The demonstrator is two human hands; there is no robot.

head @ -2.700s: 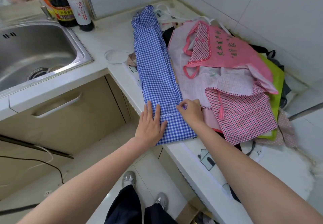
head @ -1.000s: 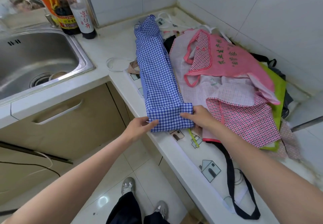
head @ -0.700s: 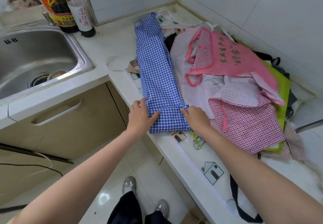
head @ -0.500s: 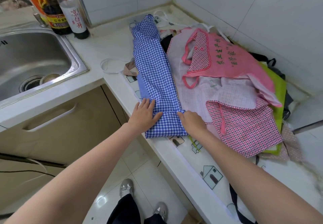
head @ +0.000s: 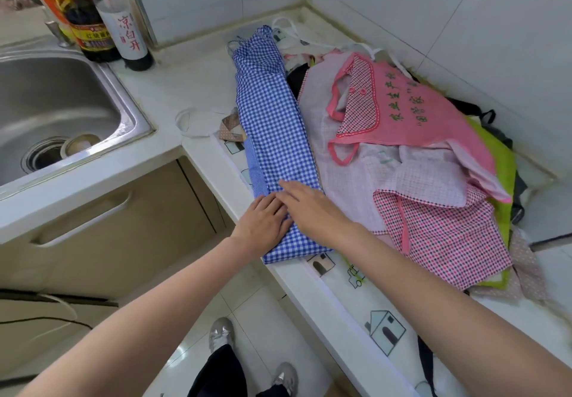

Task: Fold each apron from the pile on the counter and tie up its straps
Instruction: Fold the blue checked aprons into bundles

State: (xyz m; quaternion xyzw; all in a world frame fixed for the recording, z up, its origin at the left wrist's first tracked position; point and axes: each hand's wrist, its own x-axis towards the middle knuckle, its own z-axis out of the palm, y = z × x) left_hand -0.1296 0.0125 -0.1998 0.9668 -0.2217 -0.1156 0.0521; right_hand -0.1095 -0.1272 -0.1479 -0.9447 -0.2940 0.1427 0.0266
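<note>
A long, narrow folded blue-and-white gingham apron [head: 275, 136] is laid along the white bench [head: 192, 87] beside a pile of pink checked aprons [head: 433, 180]. Its near folded end is pressed flat by the left hand [head: 263, 223] and right hand [head: 309, 207], side by side. The fingers [head: 288, 187] are held nearly straight, with nothing gripped.
</note>
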